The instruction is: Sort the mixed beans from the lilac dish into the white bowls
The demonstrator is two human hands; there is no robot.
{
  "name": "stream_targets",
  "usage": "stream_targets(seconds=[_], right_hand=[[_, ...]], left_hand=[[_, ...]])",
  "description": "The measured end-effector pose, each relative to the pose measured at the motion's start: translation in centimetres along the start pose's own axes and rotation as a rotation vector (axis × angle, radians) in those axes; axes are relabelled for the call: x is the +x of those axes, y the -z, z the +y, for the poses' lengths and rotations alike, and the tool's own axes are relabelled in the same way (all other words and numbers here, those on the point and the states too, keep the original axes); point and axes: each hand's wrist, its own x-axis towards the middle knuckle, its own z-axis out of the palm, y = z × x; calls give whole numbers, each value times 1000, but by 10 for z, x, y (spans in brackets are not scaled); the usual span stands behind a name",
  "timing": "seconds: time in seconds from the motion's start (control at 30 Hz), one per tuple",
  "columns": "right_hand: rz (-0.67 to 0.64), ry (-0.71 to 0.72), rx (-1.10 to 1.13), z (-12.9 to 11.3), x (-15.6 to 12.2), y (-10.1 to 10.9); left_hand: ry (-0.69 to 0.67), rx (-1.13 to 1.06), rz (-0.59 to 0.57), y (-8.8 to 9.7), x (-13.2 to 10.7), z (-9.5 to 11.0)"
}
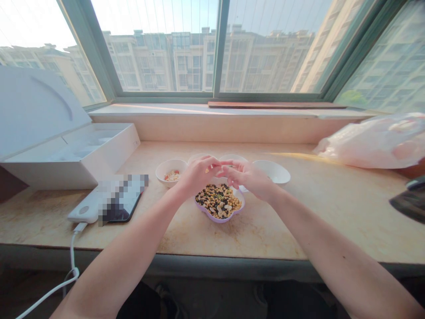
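Observation:
A purple flower-shaped bowl (217,217) of mixed beans and nuts sits on the stone sill in front of me. My left hand (198,173) and my right hand (247,175) hover just above its far rim, fingertips meeting in a pinch. What they pinch is too small to make out. Behind them stand small white bowls: one at the left (168,169) holds a few pale pieces, one at the right (275,170) looks empty, and two more are partly hidden by my hands.
An open white box (71,153) stands at the left. A phone (123,204) lies on a white power bank (84,212) with a cable hanging off the sill's front edge. A plastic bag (375,141) lies at the right, a dark object (410,201) beside it.

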Motion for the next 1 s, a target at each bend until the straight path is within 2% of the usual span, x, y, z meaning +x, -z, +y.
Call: stream_targets(seconds=[0.1,0.17,0.27,0.33,0.43,0.6,0.8,1.0], right_hand=[[-64,76,-318,-3,-4,0],[-160,139,-515,-6,-9,-3],[-390,256,-634,-11,-16,-12],[-474,308,-688,-12,-17,-17],[-477,285,-758,-11,-16,-18],[-444,221,-763,-10,-14,-8],[-432,280,-878,-17,-16,-4],[-490,324,-794,-18,-19,-12]], left_hand=[[104,133,24,4,1,-6],[152,233,15,7,1,-11],[183,357,-57,9,3,-17],[196,422,-114,9,3,-20],[218,468,-136,8,4,-21],[226,455,-111,8,3,-19],[230,432,-97,7,3,-19],[238,424,-108,6,3,-16]])
